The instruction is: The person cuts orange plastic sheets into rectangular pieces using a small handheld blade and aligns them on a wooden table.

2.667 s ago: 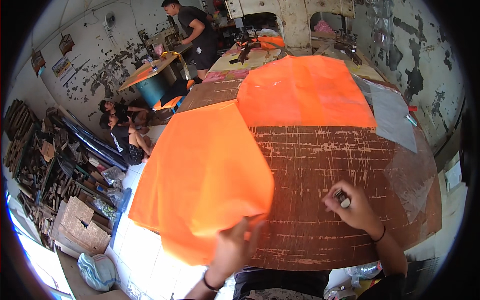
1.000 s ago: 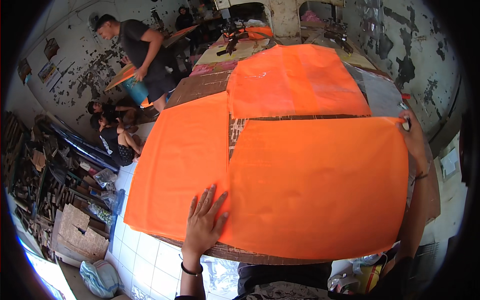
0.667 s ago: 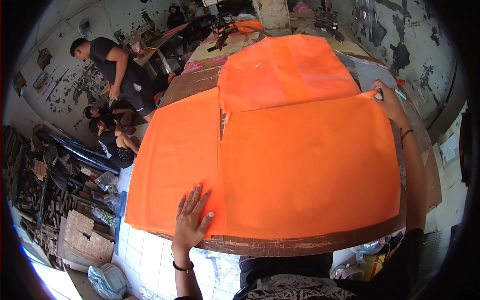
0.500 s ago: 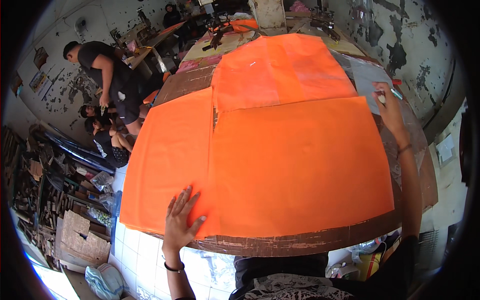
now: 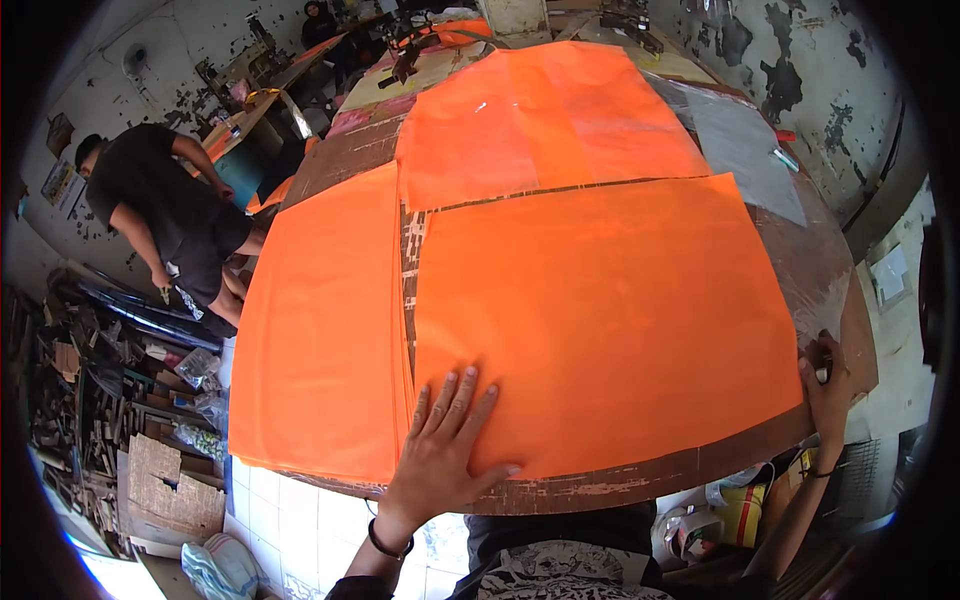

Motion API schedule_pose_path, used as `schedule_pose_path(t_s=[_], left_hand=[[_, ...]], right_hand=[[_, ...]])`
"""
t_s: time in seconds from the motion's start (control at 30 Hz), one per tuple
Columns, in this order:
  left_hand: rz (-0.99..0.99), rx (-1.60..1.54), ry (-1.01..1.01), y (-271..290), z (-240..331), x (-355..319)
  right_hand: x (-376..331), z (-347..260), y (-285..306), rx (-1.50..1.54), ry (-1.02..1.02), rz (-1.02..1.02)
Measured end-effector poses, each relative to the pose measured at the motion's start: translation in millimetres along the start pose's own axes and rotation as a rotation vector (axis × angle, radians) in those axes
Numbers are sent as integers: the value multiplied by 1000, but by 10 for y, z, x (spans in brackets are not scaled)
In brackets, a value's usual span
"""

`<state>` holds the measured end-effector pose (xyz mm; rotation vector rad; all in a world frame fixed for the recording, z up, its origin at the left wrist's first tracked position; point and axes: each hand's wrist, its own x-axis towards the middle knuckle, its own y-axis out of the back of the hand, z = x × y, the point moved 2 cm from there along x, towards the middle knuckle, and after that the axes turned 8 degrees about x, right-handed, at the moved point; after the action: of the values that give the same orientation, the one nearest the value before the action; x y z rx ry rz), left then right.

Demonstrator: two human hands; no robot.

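Observation:
A large orange fabric sheet [image 5: 610, 330] lies flat on the brown table [image 5: 560, 492], along its near side. My left hand [image 5: 440, 455] rests on the sheet's near left corner, fingers spread. At the sheet's right edge is my right hand [image 5: 827, 390], its fingers curled around a small pale object [image 5: 822, 375] whose kind I cannot make out. Left of the large sheet lies a stack of orange fabric pieces [image 5: 315, 330], with a strip of bare table between them. Beyond is another orange piece [image 5: 550, 125], its surface partly shiny.
A white-and-teal marker [image 5: 785, 158] lies by a grey translucent sheet [image 5: 745, 150] at the table's right side. To the left, a person in black [image 5: 165, 205] bends over. Scrap wood and cardboard [image 5: 170, 480] are heaped at lower left. A peeling wall [image 5: 800, 70] stands at right.
My right hand has come from beside the marker down to the large sheet's right edge. My left hand has shifted right, from the stack onto the large sheet. A gap between them has widened.

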<state>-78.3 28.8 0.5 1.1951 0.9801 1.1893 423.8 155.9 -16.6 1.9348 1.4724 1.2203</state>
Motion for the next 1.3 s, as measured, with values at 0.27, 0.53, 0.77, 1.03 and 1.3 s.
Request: schedule_pose_path(t_s=[0.27, 0.53, 0.77, 1.03, 1.3], left_hand=[[-12, -1, 67, -9, 74, -166], [5, 25, 33, -51, -6, -32], [-57, -71, -80, 200, -95, 17], [247, 117, -192, 131, -929, 1278], [445, 204, -59, -193, -1351, 1791]], right_hand=[[-12, -816, -258, -21, -73, -137], [31, -511, -144, -16, 33, 47], [216, 237, 65, -3, -68, 62], [306, -333, -223, 5, 70, 64], [287, -159, -274, 28, 80, 28]])
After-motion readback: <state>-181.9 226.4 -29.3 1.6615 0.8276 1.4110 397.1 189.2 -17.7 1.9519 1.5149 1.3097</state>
